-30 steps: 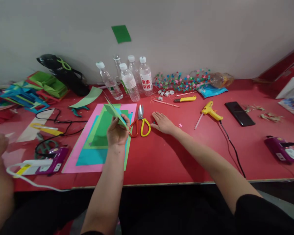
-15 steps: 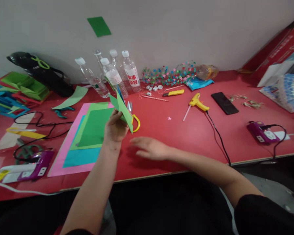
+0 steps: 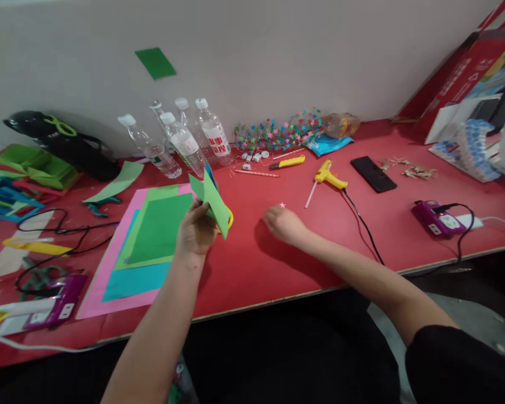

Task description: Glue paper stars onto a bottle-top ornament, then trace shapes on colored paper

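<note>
Left hand [image 3: 196, 231]: raised above the red desk [image 3: 252, 264], fingers clamped on a folded light-green paper piece [image 3: 212, 201], which stands tilted in the air over the right edge of the paper stack. Behind the paper piece, a yellow scissor handle [image 3: 229, 217] shows on the desk; the blades are hidden.

Right hand [image 3: 283, 223]: stretched out over bare desk to the right of the paper piece, fingers loosely apart, holding nothing; whether it touches the desk cannot be told. A small pink star [image 3: 282, 205] lies just beyond it.

Paper stack [image 3: 143, 252]: flat on the desk, pink sheet at the bottom, then blue, light green and dark green on top.

Back of desk, by the wall: water bottles [image 3: 180, 140] in a cluster, a scatter of coloured stars [image 3: 278, 132], a yellow utility knife [image 3: 287, 163], a pencil [image 3: 256, 173].

Right part of desk: yellow glue gun [image 3: 328, 175] with black cord, black phone [image 3: 372, 174], purple device [image 3: 438, 217].

Left part of desk: a second purple device [image 3: 59, 292], black cable [image 3: 63, 235], folded green and blue paper items [image 3: 29, 174].
</note>
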Available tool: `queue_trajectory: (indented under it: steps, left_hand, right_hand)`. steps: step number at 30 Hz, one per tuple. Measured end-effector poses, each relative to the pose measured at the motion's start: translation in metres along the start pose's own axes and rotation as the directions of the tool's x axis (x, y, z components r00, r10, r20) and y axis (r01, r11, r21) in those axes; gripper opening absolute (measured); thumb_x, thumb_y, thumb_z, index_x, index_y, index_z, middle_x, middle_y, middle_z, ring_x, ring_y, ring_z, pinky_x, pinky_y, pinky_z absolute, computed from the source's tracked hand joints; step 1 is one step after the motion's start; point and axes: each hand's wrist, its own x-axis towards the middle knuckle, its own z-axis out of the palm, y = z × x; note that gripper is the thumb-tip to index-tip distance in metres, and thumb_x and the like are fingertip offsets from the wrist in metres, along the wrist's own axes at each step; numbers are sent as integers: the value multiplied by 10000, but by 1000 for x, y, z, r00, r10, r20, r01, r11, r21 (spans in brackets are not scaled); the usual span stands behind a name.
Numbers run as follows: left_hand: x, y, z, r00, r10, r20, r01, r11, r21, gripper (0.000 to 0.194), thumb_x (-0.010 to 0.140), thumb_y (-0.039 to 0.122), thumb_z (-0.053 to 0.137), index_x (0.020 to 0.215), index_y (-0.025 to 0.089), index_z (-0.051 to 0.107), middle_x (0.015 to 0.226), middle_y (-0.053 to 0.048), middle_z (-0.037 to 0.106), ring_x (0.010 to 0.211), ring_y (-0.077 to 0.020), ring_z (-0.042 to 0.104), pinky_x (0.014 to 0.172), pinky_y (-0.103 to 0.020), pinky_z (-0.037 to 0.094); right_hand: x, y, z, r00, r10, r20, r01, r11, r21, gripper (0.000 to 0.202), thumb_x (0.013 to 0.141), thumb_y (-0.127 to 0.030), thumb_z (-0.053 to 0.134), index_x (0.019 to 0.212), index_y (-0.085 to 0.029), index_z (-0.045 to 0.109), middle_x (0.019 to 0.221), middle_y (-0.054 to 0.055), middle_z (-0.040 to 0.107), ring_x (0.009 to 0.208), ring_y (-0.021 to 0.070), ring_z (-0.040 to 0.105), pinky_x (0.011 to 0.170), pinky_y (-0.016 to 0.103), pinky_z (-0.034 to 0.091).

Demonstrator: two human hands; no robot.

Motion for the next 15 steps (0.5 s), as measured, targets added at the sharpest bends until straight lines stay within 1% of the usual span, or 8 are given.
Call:
queue_trajectory:
  steps: [1, 4, 7, 8, 10, 13, 14, 15]
  left_hand:
    - [0, 2, -2, 1000, 1, -5, -1, 1000, 2, 183, 734, 15, 596, 697, 186, 647, 686, 27, 706, 678, -92, 679, 678, -180, 578]
    - [3, 0, -5, 1000, -6, -13, 5, 1000, -6, 183, 727, 15, 602, 685, 189, 640, 672, 36, 705, 656, -86, 675, 667, -171, 576]
    - [5, -8, -2, 999, -32, -9, 32, 999, -16, 180, 721, 21, 613, 677, 194, 633, 672, 37, 706, 642, -91, 675, 655, -178, 576]
    - [6, -11, 1, 999, -43, -8, 42, 999, -17, 180, 719, 20, 614, 676, 194, 632, 677, 35, 707, 646, -94, 676, 649, -178, 575]
    - [6, -15, 7, 998, -56, 0, 56, 998, -21, 181, 723, 18, 611, 678, 192, 629, 690, 32, 707, 659, -96, 678, 649, -178, 573]
    - [8, -17, 16, 998, -59, 30, 60, 998, -29, 189, 738, 18, 606, 669, 193, 626, 702, 31, 708, 676, -95, 678, 674, -182, 572]
    - [9, -17, 17, 998, -58, 38, 59, 998, -27, 193, 743, 19, 605, 664, 195, 624, 707, 32, 709, 677, -94, 677, 680, -183, 571]
    - [9, -17, 17, 998, -58, 41, 59, 998, -22, 198, 749, 22, 605, 659, 197, 623, 706, 33, 709, 677, -94, 676, 679, -184, 570]
  right_hand:
    - [-3, 21, -3, 1000, 28, -7, -28, 999, -18, 363, 980, -195, 346, 1045, -72, 681, 1019, 182, 704, 979, 225, 645, 925, 374, 467]
    - [-13, 72, -11, 996, 81, -26, -83, 995, -55, 346, 933, -246, 484, 1208, -86, 620, 1267, 174, 625, 1198, 256, 567, 1070, 402, 394]
    - [-11, 93, -18, 961, 248, -120, -260, 961, -97, 417, 948, -236, 423, 1260, 1, 564, 1386, 263, 501, 1335, 328, 440, 1136, 530, 280]
    - [-7, 91, -18, 948, 278, -154, -293, 952, -91, 434, 956, -259, 415, 1273, 0, 558, 1423, 253, 467, 1369, 315, 401, 1159, 506, 255]
    - [0, 72, -13, 968, 223, -118, -229, 973, -33, 467, 967, -315, 415, 1324, -36, 530, 1480, 203, 418, 1413, 269, 345, 1188, 440, 225]
    - [-1, 11, 4, 987, 164, -3, -163, 982, 97, 597, 899, -431, 553, 1366, -64, 492, 1508, 210, 371, 1439, 287, 291, 1175, 453, 237]
    - [-4, -13, 9, 998, 0, 66, -13, 982, 186, 587, 879, -466, 576, 1341, -108, 527, 1482, 182, 426, 1411, 280, 348, 1154, 437, 277]
    - [-7, -36, 13, 965, -225, 135, 174, 933, 314, 514, 877, -479, 577, 1285, -166, 583, 1419, 128, 522, 1342, 248, 452, 1104, 374, 352]
